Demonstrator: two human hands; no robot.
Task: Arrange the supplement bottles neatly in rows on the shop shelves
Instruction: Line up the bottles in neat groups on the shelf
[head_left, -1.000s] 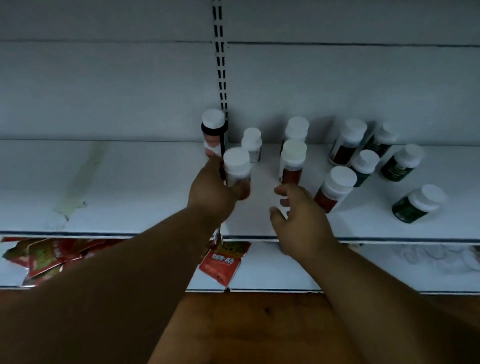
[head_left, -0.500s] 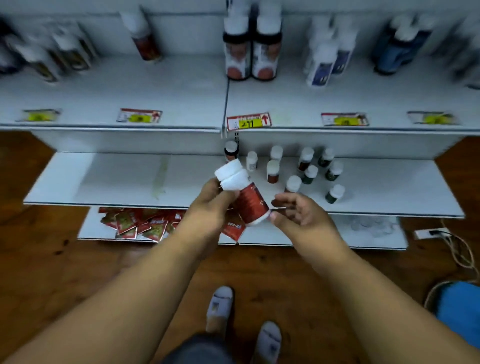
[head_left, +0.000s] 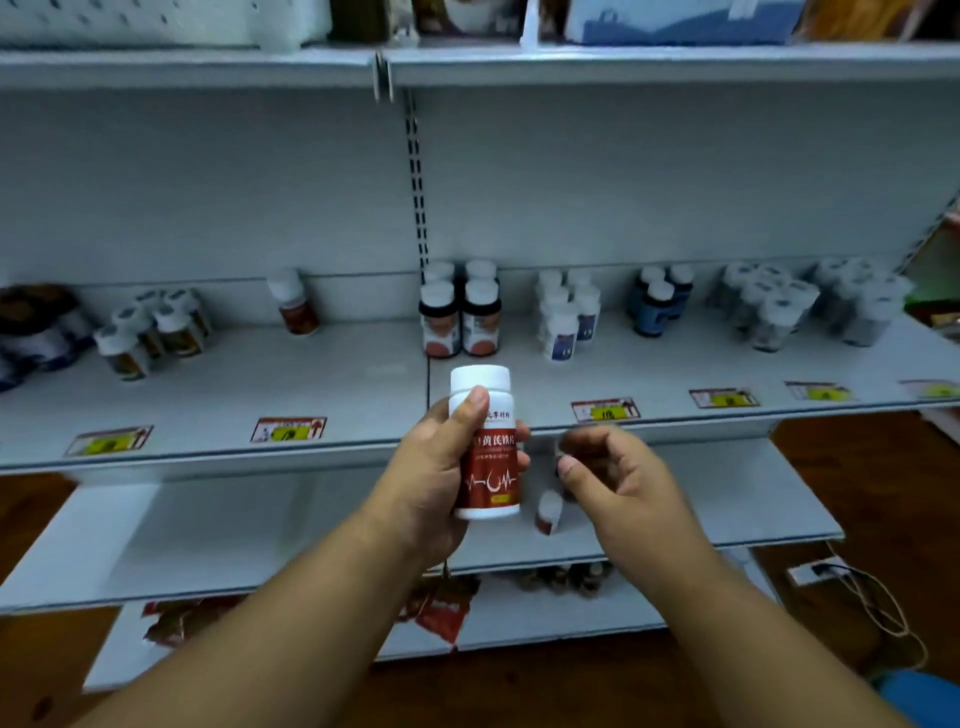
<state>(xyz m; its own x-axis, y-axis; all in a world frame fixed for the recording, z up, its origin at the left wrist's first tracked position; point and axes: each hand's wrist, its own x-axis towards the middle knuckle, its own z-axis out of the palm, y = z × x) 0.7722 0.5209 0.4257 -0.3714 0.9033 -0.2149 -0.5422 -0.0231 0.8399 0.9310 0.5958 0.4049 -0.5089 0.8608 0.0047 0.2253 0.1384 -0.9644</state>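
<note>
- red-labelled bottle (head_left: 487, 457) is gripped upright in the left hand (head_left: 441, 483), in front of the middle shelf (head_left: 218, 384)
- right hand (head_left: 613, 478) is loosely curled, nothing held
- bottle is best set label-forward behind the matching lone bottle (head_left: 295, 302), kept upright
</note>
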